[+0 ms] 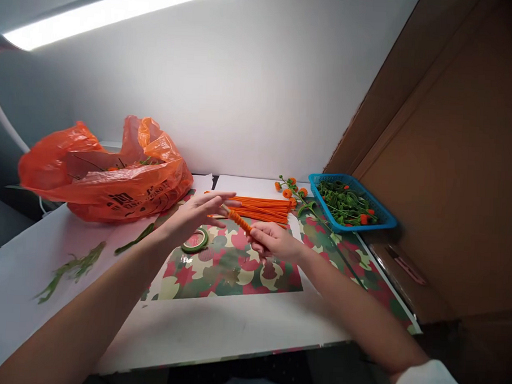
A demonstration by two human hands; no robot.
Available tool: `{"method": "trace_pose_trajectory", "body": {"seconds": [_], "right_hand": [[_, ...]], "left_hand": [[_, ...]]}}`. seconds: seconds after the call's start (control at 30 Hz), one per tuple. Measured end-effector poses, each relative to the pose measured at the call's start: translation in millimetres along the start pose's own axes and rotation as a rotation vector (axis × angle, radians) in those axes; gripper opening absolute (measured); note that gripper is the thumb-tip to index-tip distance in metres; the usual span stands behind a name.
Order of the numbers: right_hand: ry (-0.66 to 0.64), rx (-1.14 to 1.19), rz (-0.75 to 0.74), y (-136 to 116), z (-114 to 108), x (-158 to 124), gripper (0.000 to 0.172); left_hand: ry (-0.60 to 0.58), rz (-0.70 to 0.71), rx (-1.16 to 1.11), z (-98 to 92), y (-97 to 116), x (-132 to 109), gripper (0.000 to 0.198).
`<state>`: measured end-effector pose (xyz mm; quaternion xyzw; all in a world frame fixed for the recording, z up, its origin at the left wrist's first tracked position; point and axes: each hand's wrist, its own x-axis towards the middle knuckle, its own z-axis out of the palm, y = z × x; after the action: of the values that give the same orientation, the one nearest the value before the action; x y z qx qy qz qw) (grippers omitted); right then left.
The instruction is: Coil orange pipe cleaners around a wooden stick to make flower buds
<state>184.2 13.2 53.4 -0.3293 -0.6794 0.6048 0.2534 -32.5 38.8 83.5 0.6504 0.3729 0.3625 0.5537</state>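
Observation:
My right hand (pixel 269 242) is closed on the lower end of a short orange coil (pixel 240 220), wound round a thin pale rod that slants up to the left. Beside the rod's upper end is my left hand (pixel 210 208), its fingers spread; whether they touch the rod is unclear. Behind both hands lies a bundle of orange fuzzy stems (pixel 264 208). A roll of green tape (pixel 195 241) rests on the camouflage-patterned mat (pixel 235 276), just below my left hand.
An orange plastic bag (pixel 124 189) holding plants stands at the left. Orange flowers (pixel 290 190) lie near a blue basket (pixel 380 215) of greenery at the right. Green pieces (pixel 77 268) lie front left. A cardboard wall (pixel 448 166) bounds the right side; a lamp (pixel 119 13) hangs above.

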Motion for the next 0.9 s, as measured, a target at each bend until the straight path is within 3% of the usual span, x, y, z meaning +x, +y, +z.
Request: {"method": "trace_pose_trajectory", "body": {"seconds": [0.07, 0.13, 0.23, 0.33, 0.47, 0.73, 0.9], "right_hand": [[-0.051, 0.35, 0.021, 8, 8, 1, 0.034], [-0.086, 0.564, 0.033, 17, 16, 5, 0.03], [-0.084, 0.704, 0.076, 28, 25, 12, 0.027], [-0.072, 0.716, 0.09, 37, 26, 17, 0.028], [-0.071, 0.695, 0.102, 47, 27, 19, 0.031], [0.154, 0.717, 0.039, 58, 43, 23, 0.033], [0.19, 0.751, 0.031, 58, 50, 24, 0.031]], "left_hand": [[-0.091, 0.035, -0.141, 5.4, -8, -6, 0.056], [-0.183, -0.021, -0.168, 18.3, -22, -10, 0.045], [-0.095, -0.018, -0.322, 39.9, -45, -12, 0.042], [-0.017, 0.01, -0.328, 49.7, -60, -10, 0.039], [0.031, -0.002, -0.283, 48.4, -66, -11, 0.031], [0.101, -0.032, -0.261, 52.7, -75, -10, 0.037], [0.098, -0.02, -0.268, 50.4, -82, -7, 0.034]]}}
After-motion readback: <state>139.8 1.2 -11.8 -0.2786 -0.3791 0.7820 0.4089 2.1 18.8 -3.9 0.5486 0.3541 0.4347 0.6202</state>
